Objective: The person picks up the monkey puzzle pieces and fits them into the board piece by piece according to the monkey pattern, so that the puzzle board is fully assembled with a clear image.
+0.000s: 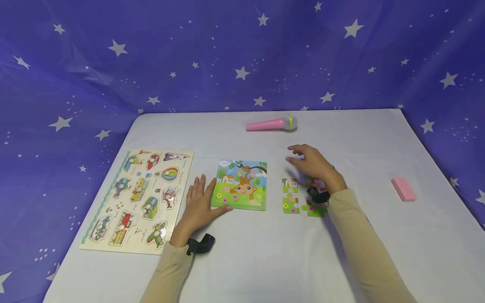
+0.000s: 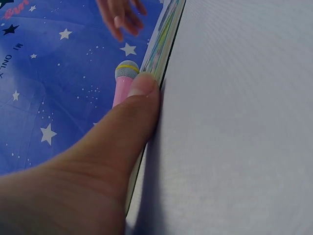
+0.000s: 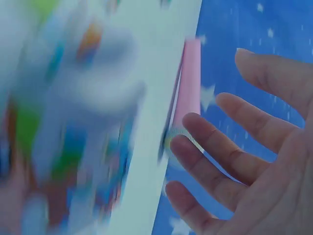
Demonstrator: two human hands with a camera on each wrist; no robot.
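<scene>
A square monkey picture puzzle (image 1: 239, 185) lies flat on the table. My left hand (image 1: 199, 204) rests at its left side with fingers extended, and its thumb (image 2: 132, 112) lies along the near edge. Right of the puzzle are several loose jigsaw pieces (image 1: 290, 205) with green grass and flowers. Over these reaches my right hand (image 1: 312, 163), its fingers spread and slightly bent in the right wrist view. A small blue patch (image 1: 302, 158) shows between its thumb and fingers in the head view. Blurred coloured shapes fill the left of the right wrist view. The forearm hides some pieces.
A pink toy microphone (image 1: 267, 125) lies near the table's back edge. At the left is a large vehicle peg board (image 1: 132, 202). A pink block (image 1: 403, 189) sits at the right. Purple star-printed cloth (image 1: 227, 54) hangs behind the white tabletop (image 1: 246, 256).
</scene>
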